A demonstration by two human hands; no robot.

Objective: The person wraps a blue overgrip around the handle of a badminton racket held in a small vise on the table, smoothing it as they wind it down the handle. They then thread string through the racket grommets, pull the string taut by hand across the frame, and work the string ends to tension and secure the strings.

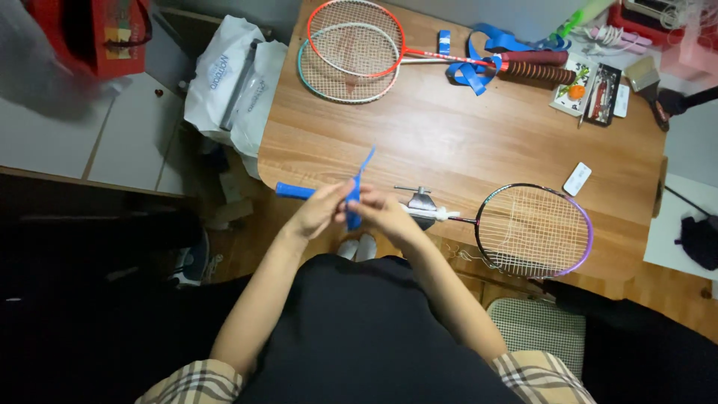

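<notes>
At the near edge of the wooden counter (449,142): left hand (320,211) and right hand (385,213), both pinching a blue grip tape strip (360,183) around a racket handle (295,191). Purple-rimmed racket (535,230) lies across the edge, its shaft in a metal clamp (421,200). Far end: two more rackets (351,49), loose blue tape (475,67).

Bare table (449,142) beyond the hands (351,209); clamp (421,200) alongside.
</notes>
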